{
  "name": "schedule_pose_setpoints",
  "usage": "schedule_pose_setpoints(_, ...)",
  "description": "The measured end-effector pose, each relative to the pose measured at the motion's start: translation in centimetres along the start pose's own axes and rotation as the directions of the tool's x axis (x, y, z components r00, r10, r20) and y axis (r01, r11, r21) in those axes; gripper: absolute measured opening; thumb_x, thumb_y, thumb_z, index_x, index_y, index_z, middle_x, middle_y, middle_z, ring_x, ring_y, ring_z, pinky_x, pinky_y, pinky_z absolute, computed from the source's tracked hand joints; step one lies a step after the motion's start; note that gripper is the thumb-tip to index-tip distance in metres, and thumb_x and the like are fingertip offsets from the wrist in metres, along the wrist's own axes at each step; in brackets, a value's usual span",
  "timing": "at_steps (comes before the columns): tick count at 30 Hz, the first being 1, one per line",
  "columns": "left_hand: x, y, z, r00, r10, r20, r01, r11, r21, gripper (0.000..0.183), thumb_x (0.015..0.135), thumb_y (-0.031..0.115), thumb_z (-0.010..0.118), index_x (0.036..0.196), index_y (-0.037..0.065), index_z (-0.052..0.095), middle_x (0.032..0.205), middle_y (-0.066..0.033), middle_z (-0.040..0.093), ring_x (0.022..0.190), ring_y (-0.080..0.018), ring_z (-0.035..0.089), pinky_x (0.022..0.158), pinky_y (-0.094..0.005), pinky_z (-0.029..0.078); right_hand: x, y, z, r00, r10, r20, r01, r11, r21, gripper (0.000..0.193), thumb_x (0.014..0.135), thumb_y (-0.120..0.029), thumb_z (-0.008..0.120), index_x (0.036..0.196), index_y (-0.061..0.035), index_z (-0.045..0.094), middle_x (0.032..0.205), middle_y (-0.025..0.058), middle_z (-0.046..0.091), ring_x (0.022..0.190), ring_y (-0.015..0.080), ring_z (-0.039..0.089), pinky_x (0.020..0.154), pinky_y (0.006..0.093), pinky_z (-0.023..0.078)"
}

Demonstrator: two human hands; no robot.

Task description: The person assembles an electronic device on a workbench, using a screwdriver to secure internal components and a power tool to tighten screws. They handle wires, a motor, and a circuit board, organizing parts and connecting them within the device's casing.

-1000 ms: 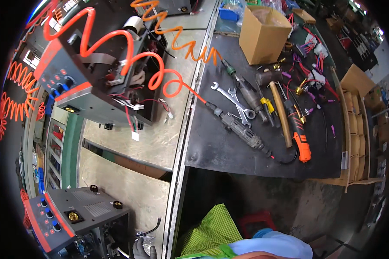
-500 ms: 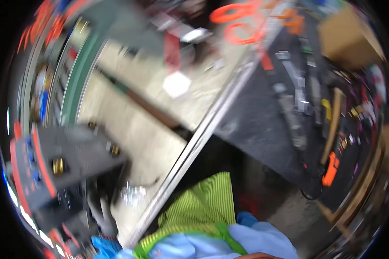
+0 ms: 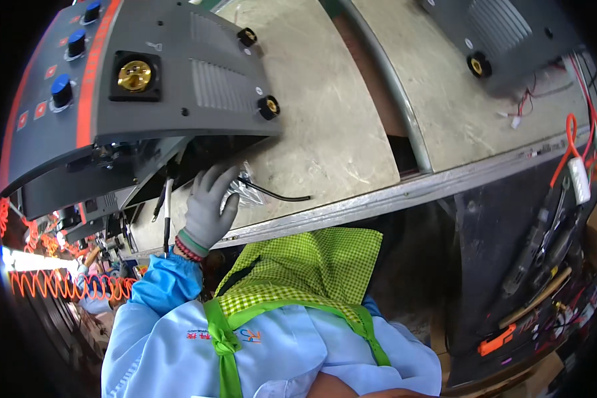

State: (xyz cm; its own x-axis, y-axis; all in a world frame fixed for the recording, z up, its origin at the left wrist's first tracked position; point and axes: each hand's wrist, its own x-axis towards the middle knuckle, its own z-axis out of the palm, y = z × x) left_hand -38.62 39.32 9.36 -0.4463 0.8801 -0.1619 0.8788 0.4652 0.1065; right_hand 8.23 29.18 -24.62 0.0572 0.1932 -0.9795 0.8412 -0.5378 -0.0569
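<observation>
My left hand (image 3: 209, 205), in a pale grey glove with a blue sleeve cover, is beside the open lower edge of a dark grey machine housing (image 3: 179, 99). Its fingers point up and apart, with the thumb spread. Next to the fingers lie a clear plastic bag (image 3: 249, 194) and a thin black tube (image 3: 278, 195). A black-and-white cable (image 3: 167, 215) hangs from the housing beside the wrist. Blue knobs (image 3: 62, 91) and a brass socket (image 3: 135, 75) show on the housing's front. My right hand is out of sight; only a bit of blue sleeve shows past the apron.
A metal-edged workbench (image 3: 331, 126) runs across, with a gap near its middle. A second grey housing (image 3: 511, 30) stands far right, with thin red wires beside it. On a dark surface at right lie a wrench (image 3: 554, 215) and an orange-handled tool (image 3: 497, 340). Coiled orange hoses (image 3: 73, 285) hang left.
My view has turned, and the blur is gone. The housing with the blue knobs now looms larger at upper left, and my left hand appears farther up and right in view.
</observation>
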Motion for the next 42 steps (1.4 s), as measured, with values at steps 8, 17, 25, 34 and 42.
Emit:
schedule_pose_setpoints(8,2.7,-1.4,2.3,0.984,-0.045,0.174,-0.029,0.916,0.400,0.042,0.076,0.014,0.061,0.118,0.019,0.060,0.117,-0.0097,0.059,0.104,-0.0355,0.055,0.088,-0.0557,0.043,-1.1,-0.7,4.9,1.000,0.010,-0.002,-0.010,0.999,0.040,0.046,0.093,-0.041,0.051,0.122,-0.0063,0.058,0.122,0.0145,0.059,0.114,0.0295,0.054,0.099,0.0418,0.041)
schedule_pose_setpoints(17,1.3,-2.4,-1.0,0.958,0.280,-0.054,-0.285,0.953,-0.103,0.019,0.073,0.010,0.061,0.092,0.010,0.061,0.099,-0.0075,0.063,0.102,-0.0332,0.057,0.089,-0.0507,0.039,2.6,-4.7,-2.9,0.996,-0.072,-0.057,0.069,0.997,-0.047,0.044,0.093,-0.039,0.052,0.120,-0.0057,0.059,0.119,0.0139,0.061,0.111,0.0282,0.056,0.097,0.0410,0.042)
schedule_pose_setpoints(25,-9.4,-15.9,0.8,0.982,-0.054,-0.180,0.113,0.935,0.336,0.049,0.077,0.004,0.056,0.126,0.005,0.056,0.108,-0.0174,0.062,0.106,-0.0373,0.055,0.096,-0.0492,0.043,7.9,-7.5,-13.9,0.953,-0.242,-0.182,0.197,0.951,-0.236,0.042,0.093,-0.038,0.052,0.119,-0.0052,0.059,0.116,0.0135,0.062,0.108,0.0270,0.057,0.095,0.0404,0.043)
schedule_pose_setpoints(34,-9.4,-11.0,10.8,0.769,-0.257,-0.585,0.284,0.958,-0.047,0.051,0.083,0.020,0.062,0.132,0.011,0.051,0.129,-0.0199,0.051,0.122,-0.0408,0.045,0.103,-0.0490,0.036,16.6,-12.6,-19.8,0.586,-0.638,-0.499,0.682,0.721,-0.121,0.040,0.094,-0.036,0.053,0.117,-0.0045,0.060,0.113,0.0129,0.064,0.105,0.0257,0.059,0.093,0.0396,0.044)
schedule_pose_setpoints(42,-4.9,-0.4,8.2,0.778,-0.218,-0.589,0.007,0.941,-0.338,0.035,0.084,0.029,0.066,0.112,0.009,0.061,0.109,-0.0161,0.060,0.099,-0.0360,0.060,0.083,-0.0444,0.049,-15.1,-24.1,-14.6,-0.055,-0.857,-0.512,0.960,0.096,-0.263,0.028,0.093,-0.016,0.056,0.114,0.0019,0.059,0.107,0.0097,0.063,0.102,0.0166,0.059,0.089,0.0294,0.046)
